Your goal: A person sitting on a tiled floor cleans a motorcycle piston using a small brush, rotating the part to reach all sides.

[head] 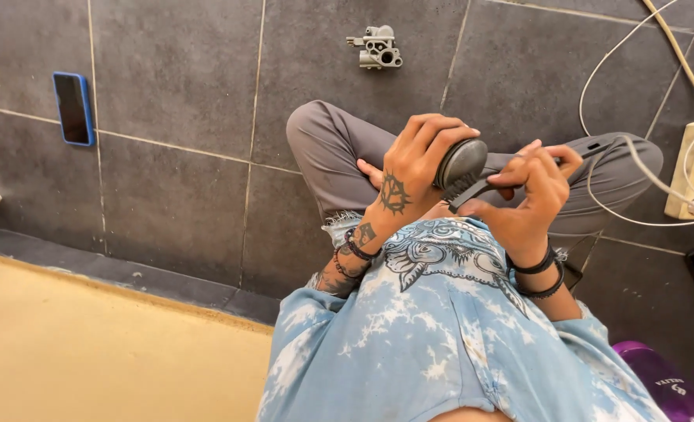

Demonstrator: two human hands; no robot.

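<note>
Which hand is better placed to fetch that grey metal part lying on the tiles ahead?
Probably the left hand. It wraps the round dark piece and sits nearer the grey metal part up on the tiled floor. The right hand pinches a thin dark tool and lies farther away.

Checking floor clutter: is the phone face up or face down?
Face up: the phone lies flat on the tile floor, dark screen showing inside its blue case.

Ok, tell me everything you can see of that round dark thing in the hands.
The round part is a dark grey, dull domed piece, metal or plastic by its look. It sits over the lap, tilted. The left hand wraps its fingers over its top; the right hand presses a slim dark tool against its lower edge. Its underside is hidden.
</note>
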